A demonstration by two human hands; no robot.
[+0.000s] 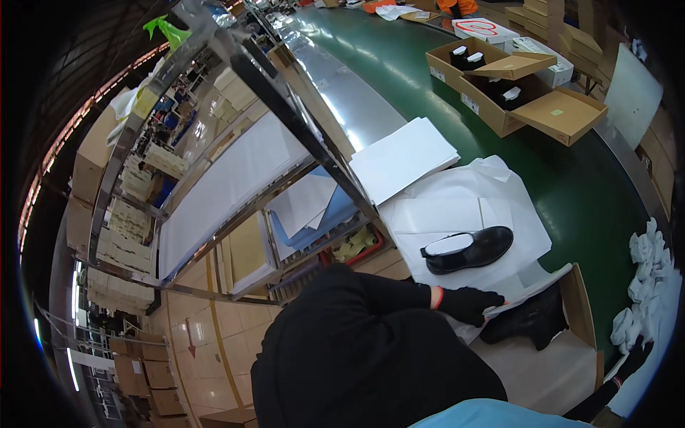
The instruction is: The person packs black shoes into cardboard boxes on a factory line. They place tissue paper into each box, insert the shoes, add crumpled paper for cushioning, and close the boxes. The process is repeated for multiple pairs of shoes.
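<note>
My left hand point(469, 305), in a black glove with bare fingertips, is closed at the edge of a sheet of white wrapping paper point(524, 289). Just beside its fingers a black boot point(528, 321) lies on paper in an open cardboard shoebox point(579, 303). Farther up, a second black shoe point(471, 250) rests on its side on white sheets, a white wad in its opening. Far out to the right, my right hand point(633, 359), also in a black glove, reaches with fingers apart to a heap of crumpled white paper wads point(642, 278).
A stack of white paper point(403, 160) lies beyond the shoe on a green conveyor belt point(571, 192). Open shoeboxes point(499, 107) with black footwear stand farther along. To the left is a metal rack point(278, 93) with paper on its shelves. An orange-clad person point(457, 7) is at the far end.
</note>
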